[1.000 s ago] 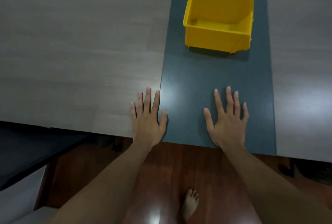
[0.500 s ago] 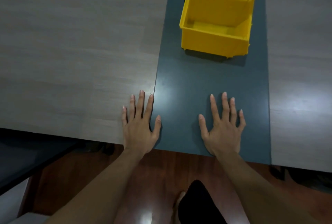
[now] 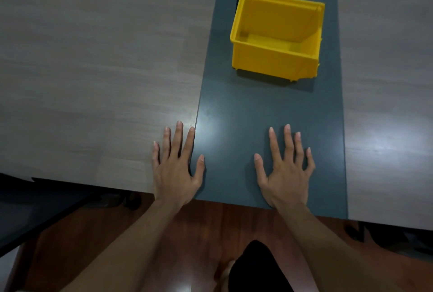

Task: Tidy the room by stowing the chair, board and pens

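From the head view, both hands lie flat and spread wide, palms down, holding nothing, at the near edge of the bench (image 3: 93,81). The left hand (image 3: 175,170) straddles the seam between the grey wood surface and a dark strip (image 3: 269,109) running away from the person; its thumb rests on the strip, its fingers on the wood. The right hand (image 3: 284,172) sits wholly on the strip, well apart from the left. Farther along the strip stands a yellow bin (image 3: 276,38), upright, open and seemingly empty, well apart from both hands. No chair, board or pens can be made out here, so where those lie I cannot tell; a dark shape at lower left under the bench edge is too dim to name. Below, the glossy wooden floor (image 3: 187,233) shows, with a dark-clad leg (image 3: 255,268) and what looks like a bare foot (image 3: 226,275) beside it. The risk, as I judge it: the items lie out of sight, so the person must turn and search, and a bare foot on a shiny floor could slip or catch a bench leg; a careless sweep of the right hand could knock the bin along the smooth strip.
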Available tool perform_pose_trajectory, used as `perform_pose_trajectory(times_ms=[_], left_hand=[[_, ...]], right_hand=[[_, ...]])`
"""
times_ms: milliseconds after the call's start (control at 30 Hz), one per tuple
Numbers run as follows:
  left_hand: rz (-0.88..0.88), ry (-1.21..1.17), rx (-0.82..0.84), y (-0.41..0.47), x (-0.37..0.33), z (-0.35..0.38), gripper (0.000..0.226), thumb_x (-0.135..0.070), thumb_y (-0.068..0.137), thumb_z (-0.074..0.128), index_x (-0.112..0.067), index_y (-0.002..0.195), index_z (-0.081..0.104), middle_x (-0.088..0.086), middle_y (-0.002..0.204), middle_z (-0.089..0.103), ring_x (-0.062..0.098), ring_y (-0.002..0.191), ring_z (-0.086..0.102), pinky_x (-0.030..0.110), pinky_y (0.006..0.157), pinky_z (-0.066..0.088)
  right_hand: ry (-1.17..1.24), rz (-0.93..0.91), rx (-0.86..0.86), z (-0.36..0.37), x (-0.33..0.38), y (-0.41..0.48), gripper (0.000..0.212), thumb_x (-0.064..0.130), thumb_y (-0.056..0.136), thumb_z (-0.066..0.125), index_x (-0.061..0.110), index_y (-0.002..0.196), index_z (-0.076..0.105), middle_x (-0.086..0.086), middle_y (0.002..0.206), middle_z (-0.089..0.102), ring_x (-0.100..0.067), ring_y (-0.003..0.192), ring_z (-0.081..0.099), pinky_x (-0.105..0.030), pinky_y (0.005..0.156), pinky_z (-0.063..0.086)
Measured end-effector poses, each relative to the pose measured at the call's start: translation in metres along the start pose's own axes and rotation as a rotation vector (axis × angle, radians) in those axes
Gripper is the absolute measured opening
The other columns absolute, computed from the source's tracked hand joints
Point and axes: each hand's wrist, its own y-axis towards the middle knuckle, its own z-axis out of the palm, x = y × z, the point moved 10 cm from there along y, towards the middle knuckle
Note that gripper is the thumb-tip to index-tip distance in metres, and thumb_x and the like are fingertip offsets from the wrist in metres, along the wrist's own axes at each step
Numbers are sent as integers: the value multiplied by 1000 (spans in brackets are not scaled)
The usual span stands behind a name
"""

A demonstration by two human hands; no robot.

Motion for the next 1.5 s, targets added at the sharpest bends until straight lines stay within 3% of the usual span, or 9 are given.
perform_pose_trajectory(times_ms=[1133,1500], left_hand=[[48,-35,-113,43,-4,6,72,-57,106,34,-37,169,5,-7,179,-3,23,166,-5,58,132,6],[46,-14,-100,43,-5,5,72,-55,107,35,-36,169,3,-7,179,-4,23,166,-5,58,132,8]], right_hand=[[39,-40,-85,8,-5,49,72,72,104,24,45,168,5,8,180,-3,-22,166,-5,-60,130,6],[41,-35,-95,5,-5,50,74,70,104,29,42,169,7,7,180,0,-23,166,-3,-60,130,8]])
